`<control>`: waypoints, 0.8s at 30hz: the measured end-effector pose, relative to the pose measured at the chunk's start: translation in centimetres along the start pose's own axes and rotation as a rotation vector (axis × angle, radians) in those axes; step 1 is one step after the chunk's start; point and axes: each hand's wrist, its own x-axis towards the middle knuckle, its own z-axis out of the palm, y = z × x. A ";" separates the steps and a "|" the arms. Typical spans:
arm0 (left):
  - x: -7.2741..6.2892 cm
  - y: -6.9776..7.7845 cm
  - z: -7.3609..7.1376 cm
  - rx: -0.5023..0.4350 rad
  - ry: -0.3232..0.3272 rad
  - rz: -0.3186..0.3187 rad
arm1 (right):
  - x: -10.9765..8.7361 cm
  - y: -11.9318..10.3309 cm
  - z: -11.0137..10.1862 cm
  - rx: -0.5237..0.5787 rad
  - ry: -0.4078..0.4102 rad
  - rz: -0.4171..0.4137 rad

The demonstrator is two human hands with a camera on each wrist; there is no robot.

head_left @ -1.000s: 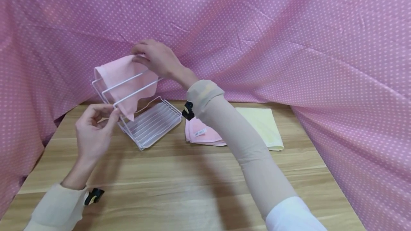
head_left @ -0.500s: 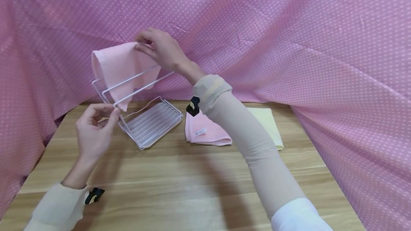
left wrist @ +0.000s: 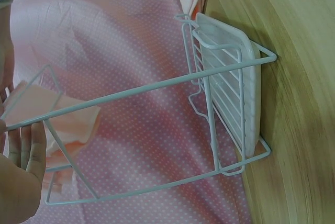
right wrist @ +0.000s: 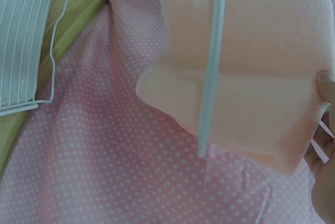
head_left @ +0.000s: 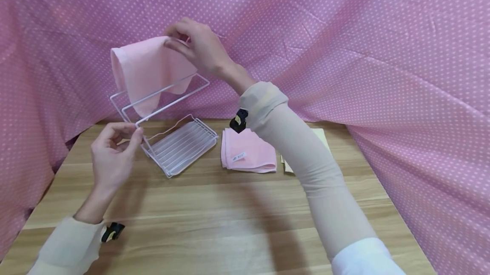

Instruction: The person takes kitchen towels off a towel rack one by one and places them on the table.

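A white wire rack (head_left: 173, 106) with upper bars and a tray base (head_left: 187, 139) stands at the left of the table. My left hand (head_left: 115, 149) pinches the near upper corner of its frame; in the left wrist view, the fingers (left wrist: 35, 148) curl at a bar. Above the rack's upper bars, my right hand (head_left: 199, 47) pinches the top of a pink towel (head_left: 143, 69). The towel hangs draped in a fold, its lower ends behind the front bars in the head view. In the right wrist view, one white bar crosses in front of the towel (right wrist: 261, 77).
A folded pink towel (head_left: 250, 151) with a white label lies on the table (head_left: 214, 224) right of the rack. Beyond it, a pale yellow towel (head_left: 320, 134) is mostly hidden under my right forearm. A pink dotted curtain (head_left: 344, 54) surrounds the table's back and sides.
My right hand has moved up and slightly right, lifting the pink towel higher over the rack's bars. The left hand and the rack have stayed in place.
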 end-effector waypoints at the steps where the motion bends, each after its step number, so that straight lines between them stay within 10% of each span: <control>1: 0.0 0.0 0.0 -0.002 0.001 -0.004 | 0.0 0.0 -0.1 0.001 0.008 -0.012; 24: -0.2 0.2 -0.1 -0.016 0.008 -0.017 | -1.1 0.1 -3.6 -0.006 0.110 -0.106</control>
